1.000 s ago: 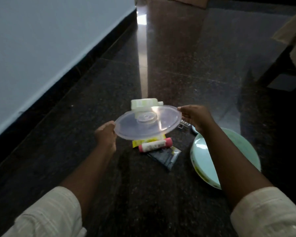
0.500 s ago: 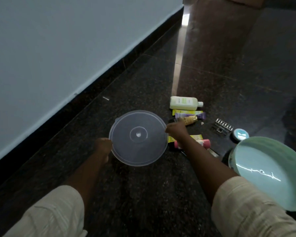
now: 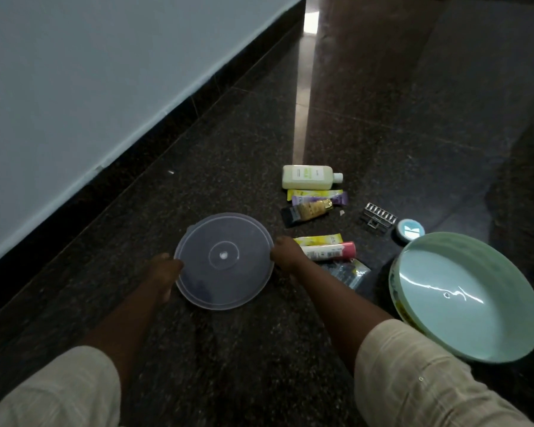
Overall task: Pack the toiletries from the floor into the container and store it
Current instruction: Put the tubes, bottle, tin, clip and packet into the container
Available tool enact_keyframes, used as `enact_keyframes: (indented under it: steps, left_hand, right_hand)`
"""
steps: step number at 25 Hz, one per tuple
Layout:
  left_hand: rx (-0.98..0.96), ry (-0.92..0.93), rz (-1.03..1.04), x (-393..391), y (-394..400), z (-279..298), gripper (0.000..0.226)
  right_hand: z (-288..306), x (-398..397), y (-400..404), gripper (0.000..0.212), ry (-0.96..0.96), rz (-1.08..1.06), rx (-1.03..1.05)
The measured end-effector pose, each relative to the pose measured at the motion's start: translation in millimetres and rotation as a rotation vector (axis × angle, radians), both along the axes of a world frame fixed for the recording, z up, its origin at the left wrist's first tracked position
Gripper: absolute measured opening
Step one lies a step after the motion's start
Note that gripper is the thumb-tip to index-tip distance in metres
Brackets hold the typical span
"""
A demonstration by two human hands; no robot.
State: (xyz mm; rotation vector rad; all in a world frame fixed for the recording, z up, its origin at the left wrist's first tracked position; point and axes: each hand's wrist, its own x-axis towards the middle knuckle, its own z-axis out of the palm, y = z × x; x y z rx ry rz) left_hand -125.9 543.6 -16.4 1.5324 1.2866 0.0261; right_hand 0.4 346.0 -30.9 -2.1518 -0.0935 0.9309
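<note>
- The clear lid (image 3: 224, 261), held in the air a second ago, now lies flat on the floor.
- Left hand (image 3: 164, 271) and right hand (image 3: 285, 257) keep a light grip on its edges.
- The container (image 3: 466, 297) sits open and empty at right, toiletries (image 3: 316, 208) unpacked beside it: packing can begin.

floor (image 3: 383, 103): dark speckled stone | wall (image 3: 74, 72): pale, black skirting (image 3: 198, 103)

A home is showing here: polished dark granite floor (image 3: 367, 118), painted wall (image 3: 74, 72), and toiletries (image 3: 309, 177) lying about.
</note>
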Motion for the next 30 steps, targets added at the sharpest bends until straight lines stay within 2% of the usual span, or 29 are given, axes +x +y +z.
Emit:
enact_keyframes:
  steps: [2, 3, 5, 9, 12, 15, 17, 20, 24, 26, 30]
  left_hand:
    - [0.187, -0.013, -0.052, 17.3, -19.1, 4.2, 0.041]
    - [0.253, -0.056, -0.110, 28.5, -34.2, 7.5, 0.038]
    - [0.265, -0.130, -0.279, 54.7, -72.8, 12.8, 0.036]
    - [0.305, -0.208, -0.766, 98.1, -150.3, 13.4, 0.036]
    - [0.391, -0.124, -1.071, 113.9, -184.5, -2.2, 0.038]
    - [0.585, -0.033, -1.227, 125.0, -195.0, -11.6, 0.035]
    - [0.684, -0.027, -1.296, 130.8, -194.1, -16.3, 0.031]
    - [0.795, 0.020, -1.322, 135.2, -189.4, -24.5, 0.030]
    - [0.855, 0.068, -1.295, 138.0, -190.5, -25.7, 0.028]
    - [0.786, 0.044, -1.216, 137.5, -192.5, -23.9, 0.029]
    - [0.487, -0.102, -0.963, 131.6, -202.7, -14.2, 0.023]
  right_hand:
    - [3.0, 8.0, -7.4, 0.009, 0.001, -0.025, 0.071]
    - [3.8, 13.4, -12.3, 0.017, 0.007, -0.069, 0.118]
    - [6.6, 22.7, -27.0, 0.028, 0.034, -0.220, 0.204]
    - [-2.0, 38.3, -73.1, 0.027, 0.107, -0.478, 0.240]
    - [-8.9, 37.1, -100.0, 0.024, 0.116, -0.553, 0.173]
    - [-11.3, 30.2, -109.6, 0.011, 0.112, -0.640, 0.130]
    - [-15.5, 26.5, -114.5, 0.021, 0.148, -0.704, 0.127]
    - [-19.6, 19.4, -117.8, 0.017, 0.221, -0.691, 0.234]
    - [-20.6, 8.6, -113.6, 0.031, 0.250, -0.706, 0.341]
    - [-16.2, 4.5, -108.0, 0.027, 0.287, -0.800, 0.426]
    - [-10.5, 3.8, -104.0, 0.031, 0.333, -0.913, 0.607]
